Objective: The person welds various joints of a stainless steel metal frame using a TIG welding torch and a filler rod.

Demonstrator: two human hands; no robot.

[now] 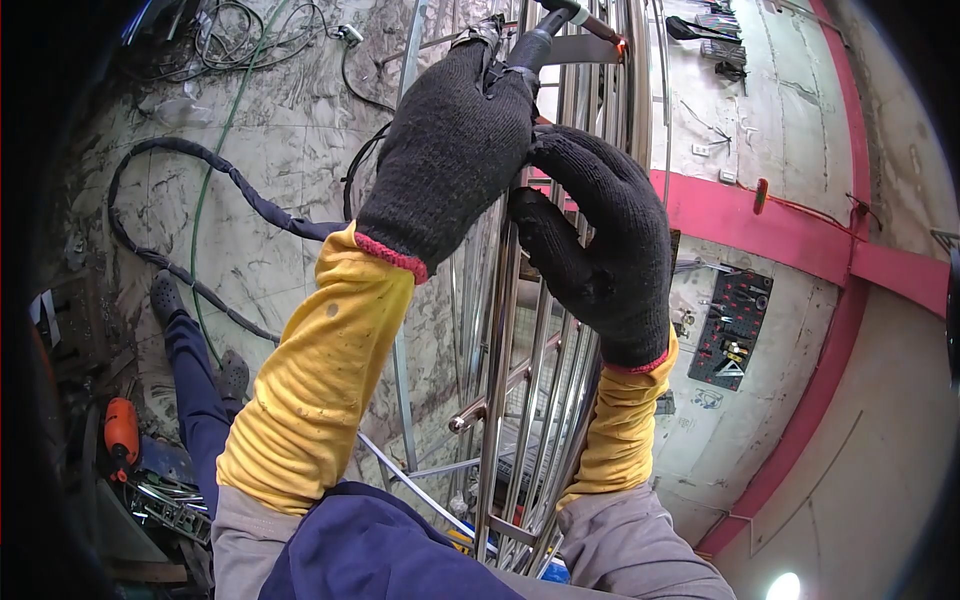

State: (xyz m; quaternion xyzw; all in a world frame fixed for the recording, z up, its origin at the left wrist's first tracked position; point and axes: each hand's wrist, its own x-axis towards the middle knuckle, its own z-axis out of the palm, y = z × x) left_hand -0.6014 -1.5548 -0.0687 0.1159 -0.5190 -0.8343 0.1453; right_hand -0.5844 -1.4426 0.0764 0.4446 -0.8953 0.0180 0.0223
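My left hand [450, 155], in a black knit glove, is closed around the dark handle of a welding torch [537, 48]. The torch head points right, and a small orange glow [621, 46] shows at a shiny metal tube. My right hand [615, 250], gloved the same way, is beside the left one. Its fingers are curved with a gap between thumb and forefinger, and the fingertips are close to the left hand. Beneath both hands runs a frame of long shiny metal tubes [490, 400]. Nothing held shows in my right hand.
A sleeved cable [230, 175] loops across the stained floor at left, crossed by a green hose [205, 190]. An orange tool [121, 436] lies lower left near a person's leg [190, 375]. A pink beam [750, 225] and a tool board [731, 328] are at right.
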